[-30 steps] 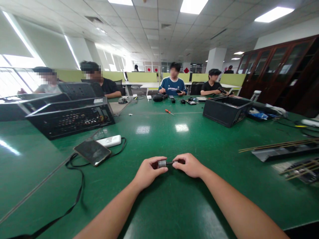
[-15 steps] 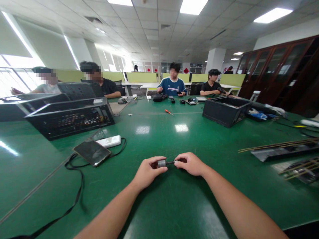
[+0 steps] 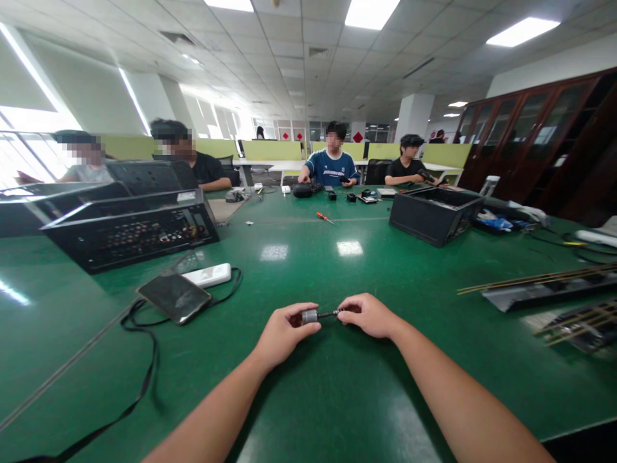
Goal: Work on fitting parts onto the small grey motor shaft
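Small metal part (image 3: 313, 316), held at both ends
Left hand (image 3: 284, 332) has the fat grey end (image 3: 309, 317) gripped, right hand (image 3: 367, 315) pinches the thin rod (image 3: 328, 314) side; it's sideways between them over the green table (image 3: 308, 273).

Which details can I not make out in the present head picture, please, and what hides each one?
All in the head view:
- Metal cylinder: its left end is hidden by the left hand.
- Thin rod: its right end is covered by the right hand.
- Black box: its near wall hides the bottom inside.
- Black strap: cut off by the bottom edge.
- Lettering: too small and blurred to read.
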### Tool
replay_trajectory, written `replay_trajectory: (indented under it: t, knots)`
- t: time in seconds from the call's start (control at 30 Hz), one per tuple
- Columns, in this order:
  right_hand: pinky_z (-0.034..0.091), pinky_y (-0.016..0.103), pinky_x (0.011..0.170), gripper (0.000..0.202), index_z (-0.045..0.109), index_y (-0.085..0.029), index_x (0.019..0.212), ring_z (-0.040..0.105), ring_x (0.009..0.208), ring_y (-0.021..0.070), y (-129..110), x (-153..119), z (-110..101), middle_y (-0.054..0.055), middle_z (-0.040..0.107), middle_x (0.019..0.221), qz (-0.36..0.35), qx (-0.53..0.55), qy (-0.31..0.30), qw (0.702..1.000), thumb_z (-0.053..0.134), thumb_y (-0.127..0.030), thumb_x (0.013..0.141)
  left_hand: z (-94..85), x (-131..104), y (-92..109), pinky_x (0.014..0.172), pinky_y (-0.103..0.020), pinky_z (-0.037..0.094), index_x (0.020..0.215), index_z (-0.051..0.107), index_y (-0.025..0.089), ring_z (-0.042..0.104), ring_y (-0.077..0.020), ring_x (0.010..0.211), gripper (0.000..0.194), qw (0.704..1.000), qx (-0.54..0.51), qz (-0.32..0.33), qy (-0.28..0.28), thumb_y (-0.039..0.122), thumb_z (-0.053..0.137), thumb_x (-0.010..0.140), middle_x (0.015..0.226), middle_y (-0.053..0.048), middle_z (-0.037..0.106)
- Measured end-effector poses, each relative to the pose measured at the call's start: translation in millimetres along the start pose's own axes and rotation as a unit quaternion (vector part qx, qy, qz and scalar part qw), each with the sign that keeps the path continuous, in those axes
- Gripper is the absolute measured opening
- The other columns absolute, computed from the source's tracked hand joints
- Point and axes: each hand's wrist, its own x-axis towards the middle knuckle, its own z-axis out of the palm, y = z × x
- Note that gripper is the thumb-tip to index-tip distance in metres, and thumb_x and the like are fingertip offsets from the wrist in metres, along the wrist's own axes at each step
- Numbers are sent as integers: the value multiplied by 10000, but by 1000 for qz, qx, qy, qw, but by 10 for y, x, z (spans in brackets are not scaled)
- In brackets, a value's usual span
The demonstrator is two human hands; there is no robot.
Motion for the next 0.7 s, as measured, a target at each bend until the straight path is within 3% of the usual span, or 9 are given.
replay_trajectory:
  t: [0.47, 0.6, 0.7]
  knots:
    - [466, 252, 661, 232, 689, -152, 937, 625, 701, 154, 70, -5, -127, 41, 704, 773, 7, -8, -19, 1000, 600, -332, 821, 0, -6, 17, 845, -358, 502, 1056, 698, 175, 647, -250, 903, 420, 1000, 23, 1, -2, 343, 739, 673, 992, -71, 714]
    - [470, 273, 698, 263, 688, -138, 939, 636, 724, 162, 169, -24, -299, 50, 706, 765, 27, 15, -13, 999, 616, -353, 805, 7, -7, 17, 835, -349, 504, 1053, 700, 179, 649, -245, 892, 417, 1000, 20, 1, -5, 340, 744, 671, 989, -73, 713]
    - [461, 266, 663, 301, 676, -118, 920, 637, 734, 162, 330, -40, -492, 80, 705, 815, 53, 89, 32, 994, 632, -384, 786, 4, -15, 17, 836, -346, 500, 1064, 693, 176, 647, -240, 890, 425, 1000, 19, -2, -10, 343, 740, 676, 996, -71, 709]
